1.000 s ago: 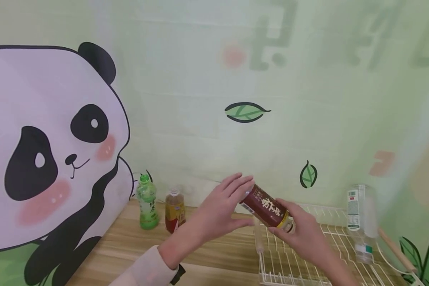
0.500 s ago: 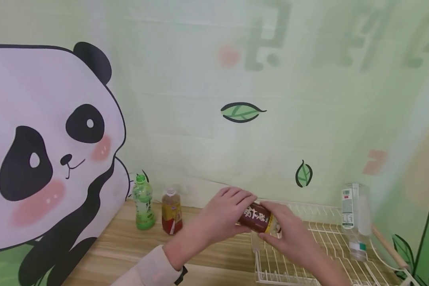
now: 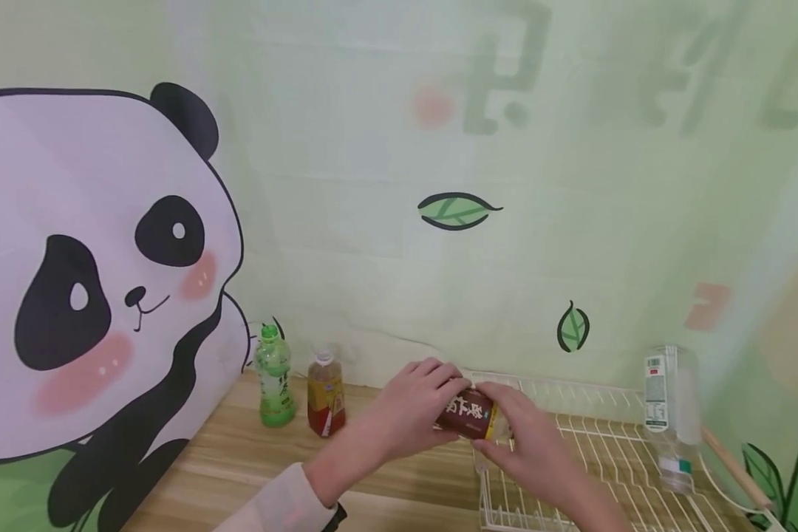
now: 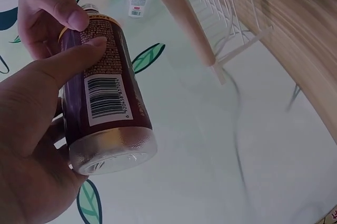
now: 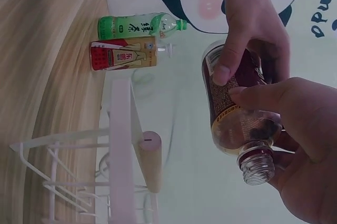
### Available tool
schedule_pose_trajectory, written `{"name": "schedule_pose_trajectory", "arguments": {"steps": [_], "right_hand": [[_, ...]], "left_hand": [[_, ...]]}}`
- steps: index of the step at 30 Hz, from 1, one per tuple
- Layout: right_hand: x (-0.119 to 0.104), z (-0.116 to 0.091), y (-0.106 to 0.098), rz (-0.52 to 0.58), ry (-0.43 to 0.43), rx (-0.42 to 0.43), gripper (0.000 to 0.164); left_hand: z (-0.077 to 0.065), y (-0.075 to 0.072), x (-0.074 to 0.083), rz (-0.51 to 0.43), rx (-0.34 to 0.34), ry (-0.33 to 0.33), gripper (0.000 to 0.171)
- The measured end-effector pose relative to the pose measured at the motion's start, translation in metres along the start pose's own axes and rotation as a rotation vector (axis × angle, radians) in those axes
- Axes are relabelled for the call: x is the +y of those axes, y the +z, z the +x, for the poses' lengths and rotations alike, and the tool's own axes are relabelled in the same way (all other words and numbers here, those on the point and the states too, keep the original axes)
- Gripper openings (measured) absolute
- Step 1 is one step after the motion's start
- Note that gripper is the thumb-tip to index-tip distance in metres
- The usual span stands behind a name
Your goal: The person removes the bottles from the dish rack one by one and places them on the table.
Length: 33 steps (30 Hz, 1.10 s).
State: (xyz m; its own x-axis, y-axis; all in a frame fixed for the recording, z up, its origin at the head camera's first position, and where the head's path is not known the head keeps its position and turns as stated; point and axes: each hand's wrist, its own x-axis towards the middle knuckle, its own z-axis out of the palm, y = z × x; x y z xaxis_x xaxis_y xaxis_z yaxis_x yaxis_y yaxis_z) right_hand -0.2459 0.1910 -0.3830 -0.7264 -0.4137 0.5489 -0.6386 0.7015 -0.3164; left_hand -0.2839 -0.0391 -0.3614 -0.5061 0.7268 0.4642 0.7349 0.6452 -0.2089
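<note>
A clear plastic bottle with a dark maroon label (image 3: 468, 414) is held off the table, lying nearly sideways between both hands. My left hand (image 3: 415, 406) grips it toward the base, thumb across the label's barcode side in the left wrist view. Around the shoulder end, my right hand (image 3: 532, 436) holds the bottle with thumb and fingers. In the right wrist view, the bare threaded neck (image 5: 257, 168) shows no cap. The clear base (image 4: 113, 150) appears in the left wrist view. Some fingers of each hand are hidden behind the bottle.
A white wire rack (image 3: 592, 473) with wooden handles stands below and right of the hands. A clear bottle (image 3: 668, 421) is at its right side. A green-capped bottle (image 3: 275, 384) and a red-yellow labelled bottle (image 3: 326, 399) stand left on the wooden table (image 3: 239, 473).
The left hand has closed round the base end, where its fingers were spread before. The bottle has come down slightly left and turned closer to level. The right hand moved with it.
</note>
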Motion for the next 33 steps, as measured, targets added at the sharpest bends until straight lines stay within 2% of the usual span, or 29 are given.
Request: {"name": "schedule_pose_trajectory", "arguments": {"steps": [9,20,33], "right_hand": [[-0.004,0.0,0.008,-0.006,0.014,-0.024,0.074],[-0.002,-0.002,0.01,0.057,0.059,-0.112,0.072],[-0.003,-0.001,0.012,-0.025,-0.011,-0.08,0.073]], "left_hand": [[-0.006,0.001,-0.002,0.027,-0.04,-0.01,0.069],[-0.008,0.003,-0.003,-0.048,-0.113,-0.039,0.072],[-0.01,-0.003,-0.003,0.018,-0.112,-0.056,0.075]]}}
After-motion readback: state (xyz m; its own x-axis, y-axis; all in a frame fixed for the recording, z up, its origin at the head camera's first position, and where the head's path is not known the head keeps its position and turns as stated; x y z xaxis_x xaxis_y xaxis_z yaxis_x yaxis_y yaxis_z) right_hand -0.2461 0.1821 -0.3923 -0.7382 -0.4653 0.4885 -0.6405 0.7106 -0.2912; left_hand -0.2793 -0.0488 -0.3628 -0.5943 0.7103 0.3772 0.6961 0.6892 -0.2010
